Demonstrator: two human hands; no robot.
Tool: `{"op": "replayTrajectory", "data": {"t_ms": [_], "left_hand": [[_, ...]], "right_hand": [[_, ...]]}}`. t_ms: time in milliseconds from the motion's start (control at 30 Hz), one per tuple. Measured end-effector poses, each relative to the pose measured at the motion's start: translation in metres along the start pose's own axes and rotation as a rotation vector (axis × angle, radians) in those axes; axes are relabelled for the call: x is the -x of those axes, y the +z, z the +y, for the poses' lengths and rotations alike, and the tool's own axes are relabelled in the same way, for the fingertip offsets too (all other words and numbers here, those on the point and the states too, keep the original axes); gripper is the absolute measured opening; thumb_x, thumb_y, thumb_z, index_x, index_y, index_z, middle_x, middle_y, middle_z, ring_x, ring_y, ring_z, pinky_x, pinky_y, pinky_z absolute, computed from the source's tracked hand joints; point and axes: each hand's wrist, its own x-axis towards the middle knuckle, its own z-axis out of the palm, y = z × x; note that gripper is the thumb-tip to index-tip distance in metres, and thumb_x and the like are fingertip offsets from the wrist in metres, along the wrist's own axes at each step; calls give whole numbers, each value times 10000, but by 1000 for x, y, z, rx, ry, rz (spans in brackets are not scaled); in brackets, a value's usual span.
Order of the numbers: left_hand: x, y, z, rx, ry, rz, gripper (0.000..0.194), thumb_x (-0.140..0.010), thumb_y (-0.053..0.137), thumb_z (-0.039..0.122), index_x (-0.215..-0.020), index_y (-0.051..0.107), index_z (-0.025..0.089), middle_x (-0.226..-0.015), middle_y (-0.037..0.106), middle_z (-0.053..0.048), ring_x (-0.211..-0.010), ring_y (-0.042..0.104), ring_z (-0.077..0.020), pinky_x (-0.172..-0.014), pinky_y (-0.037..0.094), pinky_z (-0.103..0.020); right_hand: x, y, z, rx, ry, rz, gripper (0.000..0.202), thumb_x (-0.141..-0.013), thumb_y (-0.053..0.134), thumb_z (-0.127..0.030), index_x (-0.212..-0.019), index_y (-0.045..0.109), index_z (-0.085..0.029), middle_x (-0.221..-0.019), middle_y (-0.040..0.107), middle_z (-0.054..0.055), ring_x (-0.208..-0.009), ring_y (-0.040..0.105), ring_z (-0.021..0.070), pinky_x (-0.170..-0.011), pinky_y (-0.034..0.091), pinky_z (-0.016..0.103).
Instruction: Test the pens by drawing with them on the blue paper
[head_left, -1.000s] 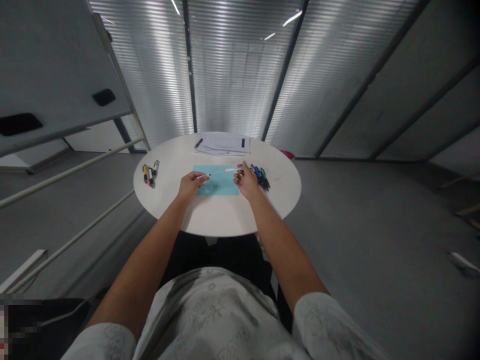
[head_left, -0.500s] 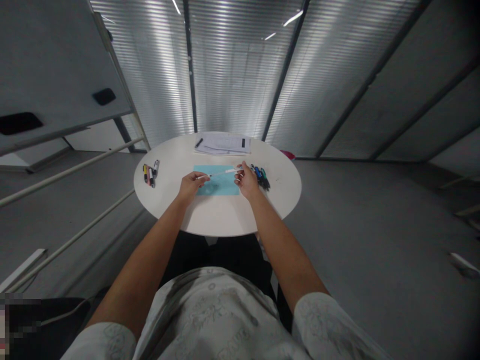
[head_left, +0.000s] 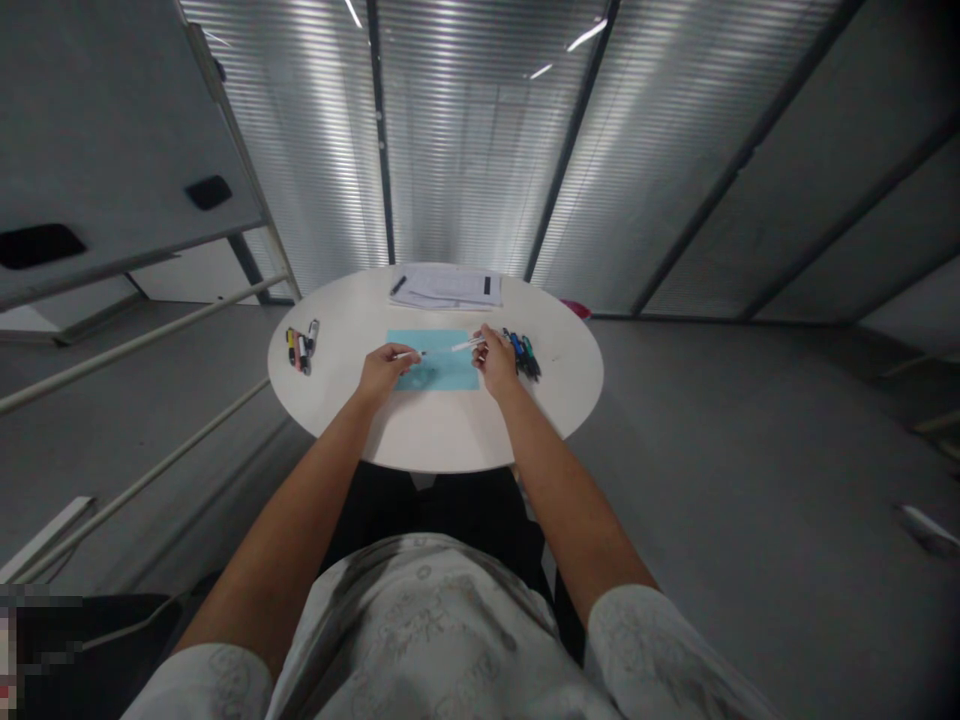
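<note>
My left hand (head_left: 382, 370) is closed, thumb and fingers pinching a slim white pen piece with a dark end (head_left: 422, 353). Facing it, my right hand (head_left: 496, 362) is closed around a white pen barrel (head_left: 465, 344) that points left. A faint thin line seems to run between the two pieces; I cannot tell whether they are joined. Both are held above a light blue sheet (head_left: 450, 378) on the round white table (head_left: 420, 435). Just beyond my right hand lie several blue, green and black pens (head_left: 526, 355), partly hidden by it.
Several markers (head_left: 301, 348), yellow, red, black and white, lie at the table's left. A stack of papers (head_left: 446, 287) with a dark pen (head_left: 398, 285) on it is at the far edge. A white-framed board (head_left: 112, 130) stands to the left.
The white pen barrel in my right hand has tilted, its left end slightly lower. My left hand has barely moved and still pinches its piece.
</note>
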Motion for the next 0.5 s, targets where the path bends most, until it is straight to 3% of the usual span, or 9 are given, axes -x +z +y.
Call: {"op": "replayTrajectory", "data": {"t_ms": [333, 500], "left_hand": [[0, 0, 1, 14, -18, -21, 277, -597, 819, 366, -764, 721, 168, -686, 666, -29, -576, 509, -102, -583, 385, -260], [0, -1, 1, 53, -15, -48, 268, -616, 814, 371, -754, 711, 166, -726, 695, -41, -581, 498, -93, -605, 389, -259]], "right_hand": [[2, 0, 5, 15, 32, -136, 325, -713, 703, -509, -802, 598, -214, -566, 472, -75, -460, 492, 73, -403, 344, 196], [2, -1, 2, -17, 17, -127, 307, -661, 732, -437, -823, 581, -223, -596, 507, -78, -459, 512, 81, -392, 341, 199]]}}
